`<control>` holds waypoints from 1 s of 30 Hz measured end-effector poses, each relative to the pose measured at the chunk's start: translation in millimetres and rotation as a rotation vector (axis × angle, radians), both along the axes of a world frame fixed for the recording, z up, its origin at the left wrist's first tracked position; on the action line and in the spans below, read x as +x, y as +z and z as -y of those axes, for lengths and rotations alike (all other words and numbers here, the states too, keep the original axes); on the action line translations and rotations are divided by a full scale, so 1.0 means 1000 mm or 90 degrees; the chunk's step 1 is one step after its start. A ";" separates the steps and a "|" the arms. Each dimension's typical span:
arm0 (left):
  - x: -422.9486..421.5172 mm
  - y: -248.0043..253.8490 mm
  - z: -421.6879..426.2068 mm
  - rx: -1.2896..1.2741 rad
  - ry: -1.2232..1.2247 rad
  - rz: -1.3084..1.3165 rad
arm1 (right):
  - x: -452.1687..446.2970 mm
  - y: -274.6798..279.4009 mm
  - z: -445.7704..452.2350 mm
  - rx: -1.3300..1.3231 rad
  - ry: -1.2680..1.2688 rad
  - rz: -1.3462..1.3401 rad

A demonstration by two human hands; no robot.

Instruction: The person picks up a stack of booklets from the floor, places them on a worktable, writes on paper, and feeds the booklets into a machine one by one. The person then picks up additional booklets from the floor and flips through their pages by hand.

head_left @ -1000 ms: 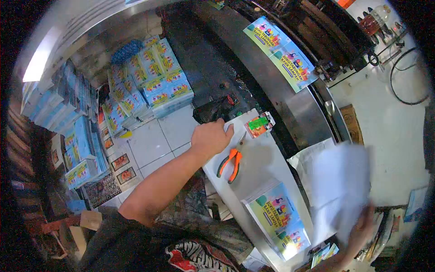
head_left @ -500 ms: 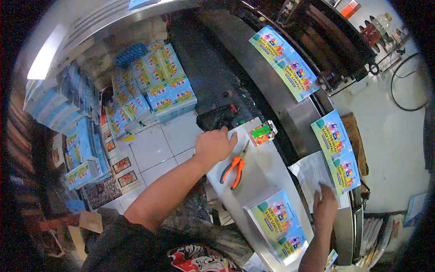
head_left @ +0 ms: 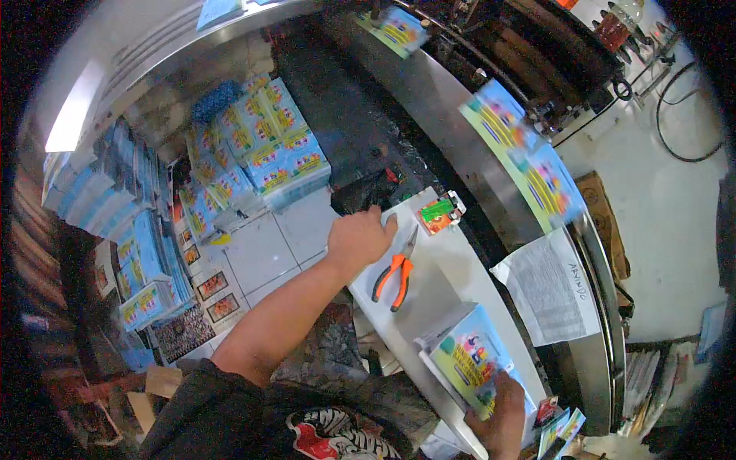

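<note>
My left hand [head_left: 359,239] rests over the near-left edge of a white worktop [head_left: 441,276]; its thumb stands apart and nothing is seen in it. Beside it lie pliers [head_left: 395,276] with orange-and-black handles, jaws pointing away. Past the pliers is a small card pack [head_left: 441,211] with a green item on it. My right hand [head_left: 502,414] lies over the lower part of a stack of printed covers [head_left: 464,356], thumb and fingers apart and touching the top cover. The hand and the stack's lower end are slightly blurred.
Printed covers [head_left: 529,157] lie along a metal machine rail [head_left: 491,264], below dark rollers [head_left: 529,54]. A handwritten paper sheet [head_left: 548,291] lies on the rail. Booklet stacks [head_left: 287,165] stand on floor tiles at left, with more booklet piles [head_left: 115,180] farther left.
My right hand has moved from the paper sheet down to the cover stack. The covers on the rail have shifted up and away, uncovering the sheet's writing. My left hand stays put.
</note>
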State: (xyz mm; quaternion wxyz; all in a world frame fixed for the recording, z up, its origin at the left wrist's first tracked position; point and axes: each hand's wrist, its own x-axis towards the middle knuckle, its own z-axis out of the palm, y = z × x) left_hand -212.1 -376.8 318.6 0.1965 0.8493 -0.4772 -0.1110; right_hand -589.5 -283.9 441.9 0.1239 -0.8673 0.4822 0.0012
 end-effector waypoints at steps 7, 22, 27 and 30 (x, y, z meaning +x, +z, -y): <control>0.004 0.012 -0.001 0.075 -0.012 -0.056 | -0.055 0.018 0.007 -0.046 -0.102 -0.167; 0.000 0.013 -0.003 0.044 -0.005 -0.023 | 0.010 0.010 0.236 -0.404 -0.110 -0.103; -0.001 -0.002 0.001 0.014 -0.003 -0.006 | 0.001 -0.014 0.177 -0.341 -0.020 -0.085; 0.001 -0.003 0.000 0.008 -0.015 -0.003 | -0.004 0.005 0.096 -0.084 -0.062 -0.013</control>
